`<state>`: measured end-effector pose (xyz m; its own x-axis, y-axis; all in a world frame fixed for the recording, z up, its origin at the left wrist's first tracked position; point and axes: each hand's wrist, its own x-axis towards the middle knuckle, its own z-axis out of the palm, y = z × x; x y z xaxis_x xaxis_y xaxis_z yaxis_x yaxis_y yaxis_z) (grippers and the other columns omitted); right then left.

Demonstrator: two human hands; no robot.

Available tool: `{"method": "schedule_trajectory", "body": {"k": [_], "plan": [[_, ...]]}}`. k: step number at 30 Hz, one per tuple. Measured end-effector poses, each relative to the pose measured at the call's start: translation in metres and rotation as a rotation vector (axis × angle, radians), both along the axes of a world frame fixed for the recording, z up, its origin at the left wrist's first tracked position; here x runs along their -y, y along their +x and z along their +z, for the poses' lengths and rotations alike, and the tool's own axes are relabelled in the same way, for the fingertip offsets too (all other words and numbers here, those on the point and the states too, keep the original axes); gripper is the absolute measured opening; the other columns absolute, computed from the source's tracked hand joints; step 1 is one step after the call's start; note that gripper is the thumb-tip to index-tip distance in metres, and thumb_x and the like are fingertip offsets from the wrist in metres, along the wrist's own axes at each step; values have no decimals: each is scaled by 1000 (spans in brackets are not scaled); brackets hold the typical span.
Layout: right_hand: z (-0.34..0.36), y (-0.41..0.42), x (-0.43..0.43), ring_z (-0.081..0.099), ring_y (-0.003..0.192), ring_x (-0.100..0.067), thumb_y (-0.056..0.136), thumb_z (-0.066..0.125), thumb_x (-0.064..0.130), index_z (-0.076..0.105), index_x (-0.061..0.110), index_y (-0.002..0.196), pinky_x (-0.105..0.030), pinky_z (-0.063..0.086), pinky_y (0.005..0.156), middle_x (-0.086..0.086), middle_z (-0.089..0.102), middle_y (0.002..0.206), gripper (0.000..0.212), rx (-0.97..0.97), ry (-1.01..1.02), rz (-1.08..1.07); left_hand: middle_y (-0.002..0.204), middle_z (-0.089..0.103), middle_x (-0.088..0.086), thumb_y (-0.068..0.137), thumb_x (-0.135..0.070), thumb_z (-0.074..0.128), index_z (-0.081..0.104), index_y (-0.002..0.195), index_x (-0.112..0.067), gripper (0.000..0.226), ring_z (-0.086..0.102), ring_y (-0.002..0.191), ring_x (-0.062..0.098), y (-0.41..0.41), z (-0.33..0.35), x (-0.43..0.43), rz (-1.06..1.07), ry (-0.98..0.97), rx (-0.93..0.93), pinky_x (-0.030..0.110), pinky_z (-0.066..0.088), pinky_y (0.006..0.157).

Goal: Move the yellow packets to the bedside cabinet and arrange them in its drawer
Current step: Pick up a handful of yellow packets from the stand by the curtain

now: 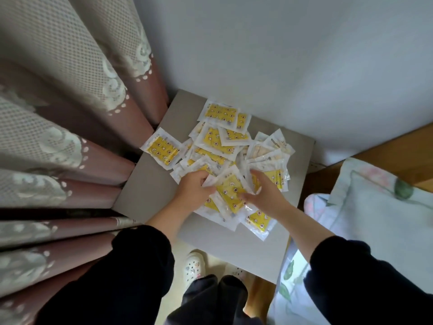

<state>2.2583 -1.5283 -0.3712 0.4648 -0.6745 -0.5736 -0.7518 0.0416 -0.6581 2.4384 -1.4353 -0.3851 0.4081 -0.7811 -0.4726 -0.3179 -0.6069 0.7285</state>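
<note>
Several yellow packets [220,134] in clear wrappers lie scattered in a loose heap on the grey top of the bedside cabinet [150,181]. One packet [230,187] sits between my two hands at the near side of the heap. My left hand [193,187] grips its left edge with curled fingers. My right hand [263,193] holds its right side, thumb on top of the wrapper. One packet [162,148] lies apart at the cabinet's left edge. No drawer is visible from this angle.
Pink curtains with lace trim [70,137] hang close on the left. A white wall [281,55] stands behind the cabinet. The bed with a floral pillow [375,207] lies at the right. My feet in white clogs [194,263] stand on the floor below.
</note>
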Motion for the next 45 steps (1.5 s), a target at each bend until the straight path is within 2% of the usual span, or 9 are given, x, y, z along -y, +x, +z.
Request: {"method": "schedule_trajectory", "body": {"k": [6,11,17,23,26,32,36,41,45], "plan": [[11,9,0,59,69,-9,82,70,4,65,15,87,-11,44,55,5,65,75,13,92,431,45,87,71,1,76,1,75,66,89,-21,27,66,80,13,8,24,5,76,-29,-200,23,53,73],[-1,5,-14,68,88,-27,76,70,-8,67,8,91,-37,55,81,-11,71,94,22,209,474,-336,101,69,3,79,-7,74,67,109,-18,33,63,92,22,-13,12,-4,589,-60,-688,31,51,76],[6,-5,-22,66,57,-4,77,76,2,69,7,93,-15,48,50,0,70,77,19,175,339,-229,90,74,7,88,-3,64,68,98,-9,13,71,76,16,-55,6,-16,602,-55,-845,28,58,66],[4,-25,-25,58,57,-3,91,61,34,66,14,73,-17,46,57,6,61,63,27,54,87,-88,83,73,3,91,-2,58,64,90,-12,12,69,78,18,-65,-1,-20,585,-55,-852,33,56,75],[-15,-45,-20,63,86,-13,89,60,44,67,13,96,-28,47,78,3,66,87,32,-58,-136,-234,87,71,2,92,-1,56,61,94,-13,13,65,84,17,-60,-6,-26,598,-18,-860,40,47,94],[-46,-69,-9,43,122,-25,63,77,58,43,20,133,-35,37,98,-3,48,129,87,-531,-371,130,79,74,0,97,2,43,61,100,-11,22,71,71,11,-56,-6,-33,558,-47,-1043,27,58,67],[-54,-66,-8,44,121,-22,61,78,59,44,22,131,-35,40,97,-1,49,130,87,-559,-408,178,78,74,0,98,-3,43,61,100,-11,20,71,69,11,-57,-6,-34,542,-23,-1051,26,58,61],[-54,-62,-12,42,114,-24,66,81,42,55,20,90,-33,41,92,-4,46,121,42,-503,-319,108,87,68,2,99,-13,50,61,91,-12,14,63,88,20,-58,-14,-36,493,67,-752,34,48,87],[-55,-59,-18,40,123,-25,65,84,31,46,16,124,-35,41,95,-5,42,127,72,-411,-339,27,85,66,1,99,-18,50,62,85,-18,18,61,84,20,-59,-15,-37,446,121,-545,29,49,74]]}}
